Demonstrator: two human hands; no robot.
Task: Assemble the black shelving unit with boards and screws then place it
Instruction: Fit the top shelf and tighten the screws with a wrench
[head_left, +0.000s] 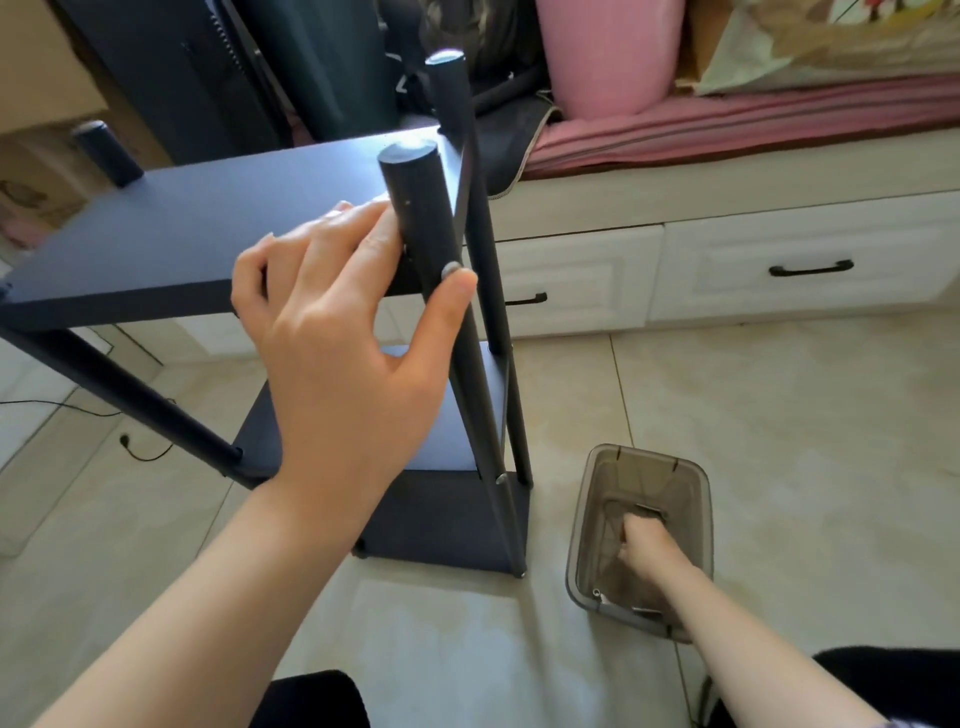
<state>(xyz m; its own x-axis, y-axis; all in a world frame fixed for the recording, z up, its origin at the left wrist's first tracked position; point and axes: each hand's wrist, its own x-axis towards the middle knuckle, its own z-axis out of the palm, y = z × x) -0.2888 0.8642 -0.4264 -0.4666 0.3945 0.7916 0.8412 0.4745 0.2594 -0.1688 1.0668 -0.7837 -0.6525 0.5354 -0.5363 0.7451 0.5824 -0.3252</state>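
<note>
Black shelving unit (171, 234): stands on tiled floor (779, 441), left-centre of view; top board w/ round posts at corners, lower boards (441, 514) visible beneath.
Front-right post (421, 218): upright, slightly tilted in view; silver screw head (451, 270) on its side at top-board level.
Left hand (337, 332): fingers spread and nearly straight, flat on top board's front-right corner; fingertips against the post, thumb touching just below the screw head.
Right hand (644, 551): reaching down inside grey translucent bin (582, 545); fingers hidden, grip can't tell.
Bin: on floor, just right of unit's base, near front-right foot.
Behind: white drawer bench (779, 249) w/ black handles, pink cushion (727, 124) on top.
</note>
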